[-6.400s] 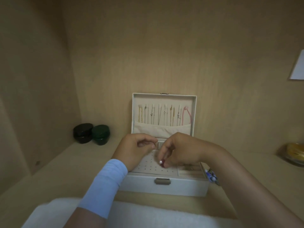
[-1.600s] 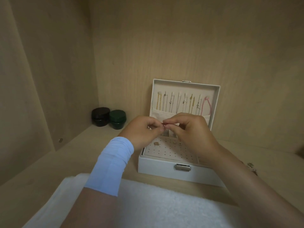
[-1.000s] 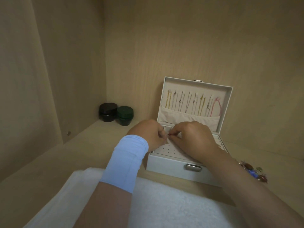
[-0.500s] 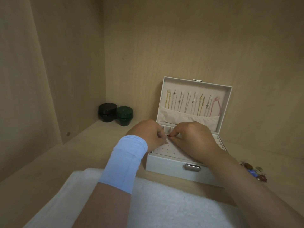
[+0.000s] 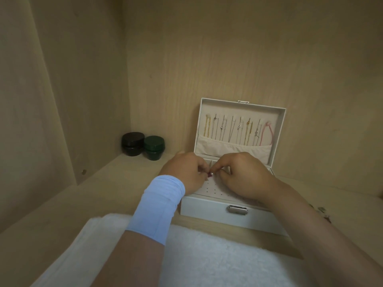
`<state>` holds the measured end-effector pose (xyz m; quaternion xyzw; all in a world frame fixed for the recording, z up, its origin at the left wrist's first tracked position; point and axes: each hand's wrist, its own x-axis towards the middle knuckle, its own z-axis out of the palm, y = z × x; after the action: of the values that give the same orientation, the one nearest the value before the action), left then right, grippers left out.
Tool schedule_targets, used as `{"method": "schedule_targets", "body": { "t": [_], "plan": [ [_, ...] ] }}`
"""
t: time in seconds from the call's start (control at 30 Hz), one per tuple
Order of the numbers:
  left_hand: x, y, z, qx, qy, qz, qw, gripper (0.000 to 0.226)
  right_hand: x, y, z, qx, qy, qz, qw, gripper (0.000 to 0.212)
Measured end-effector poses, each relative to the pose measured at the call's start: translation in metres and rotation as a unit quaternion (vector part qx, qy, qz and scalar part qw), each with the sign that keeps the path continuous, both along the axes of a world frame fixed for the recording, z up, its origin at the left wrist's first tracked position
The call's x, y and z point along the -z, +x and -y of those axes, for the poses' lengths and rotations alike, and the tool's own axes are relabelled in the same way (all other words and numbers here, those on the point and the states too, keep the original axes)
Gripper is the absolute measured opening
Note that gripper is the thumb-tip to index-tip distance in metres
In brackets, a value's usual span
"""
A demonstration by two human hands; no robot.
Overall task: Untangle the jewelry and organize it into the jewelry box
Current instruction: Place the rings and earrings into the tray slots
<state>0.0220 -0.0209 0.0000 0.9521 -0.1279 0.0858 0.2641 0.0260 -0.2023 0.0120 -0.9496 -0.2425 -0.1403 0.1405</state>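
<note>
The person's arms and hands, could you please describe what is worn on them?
The left hand and right hand are bare, without gloves or visible rings. A plain light blue sleeve band wraps the left wrist and lower forearm, snug and unmarked. The right arm shows no sleeve or watch.

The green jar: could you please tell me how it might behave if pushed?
The green jar looks squat and wide, so it would probably slide rather than tip. Its glossy surface may be slippery. Pushed left, it would likely bump the black jar beside it.
</note>
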Motion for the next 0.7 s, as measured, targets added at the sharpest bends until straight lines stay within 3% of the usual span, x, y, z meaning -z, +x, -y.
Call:
{"method": "schedule_targets", "body": {
  "t": [0.3, 0.5, 0.7],
  "plan": [
    [-0.011, -0.016, 0.017, -0.001, -0.035, 0.080, 0.996, 0.016, -0.025, -0.015, 0.069, 0.042, 0.110, -0.038, 0.992, 0.019],
    [-0.023, -0.027, 0.090, 0.092, -0.057, 0.083, 0.991, 0.014, -0.025, -0.029, 0.161, 0.109, 0.094, -0.083, 0.986, 0.012],
    [-0.027, -0.017, 0.171, 0.157, 0.002, 0.060, 0.986, 0.014, -0.004, -0.025, 0.220, 0.147, 0.053, -0.160, 0.975, 0.027]
  ]
}}
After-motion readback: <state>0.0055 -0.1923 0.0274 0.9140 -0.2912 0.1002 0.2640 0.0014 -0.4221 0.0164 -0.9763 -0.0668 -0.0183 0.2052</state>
